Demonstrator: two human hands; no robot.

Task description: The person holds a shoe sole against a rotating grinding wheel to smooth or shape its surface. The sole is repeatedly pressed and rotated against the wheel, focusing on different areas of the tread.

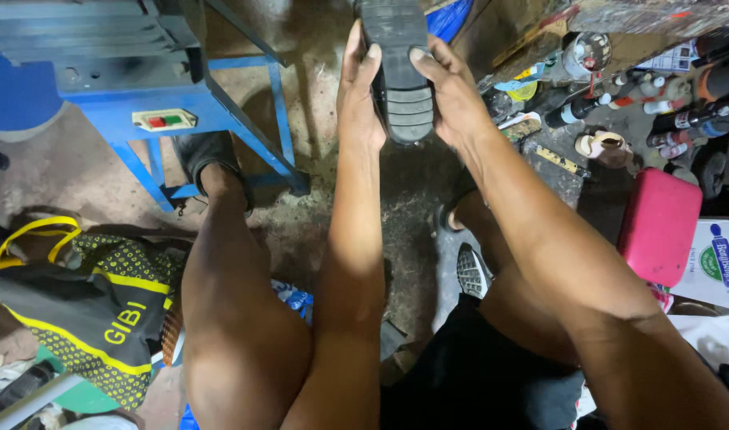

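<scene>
Above a grimy concrete floor (317,215), left hand (359,99) and right hand (452,91) clamp a black shoe (396,64), sole turned up for viewing.

I see my left hand (358,95) and right hand (452,91) out far in the middle, both pressed on a black shoe sole (400,72), with bare dirty floor (412,215) under them where a hand could go down. On the far left a blue metal stand (221,119) blocks the way, and on the far right a crowd of little bottles (659,103) and a pink box (659,227) fill the room. Near me, my knees and a black and yellow bag (101,310) on the left leave only a thin gap in the middle.
</scene>
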